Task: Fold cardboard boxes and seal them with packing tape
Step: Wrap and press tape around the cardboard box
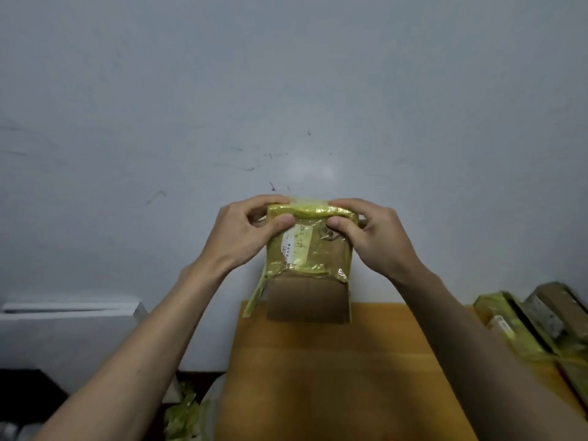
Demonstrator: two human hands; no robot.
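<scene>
While box (pixel 308 249) hangs above table (pixel 318 361), left hand (pixel 245 230) and right hand (pixel 372 237) pinch far top corners, likely pressing tape (pixel 310 209) flat.

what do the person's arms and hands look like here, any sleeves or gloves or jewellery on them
Both arms are bare from the bottom edge of the picture up to the wrists: no sleeve shows on either forearm. The left hand and the right hand wear no gloves, and no ring, watch or bracelet shows on the sides facing the camera. The fingernails look short and unpainted. No markings show on the forearms.
</scene>
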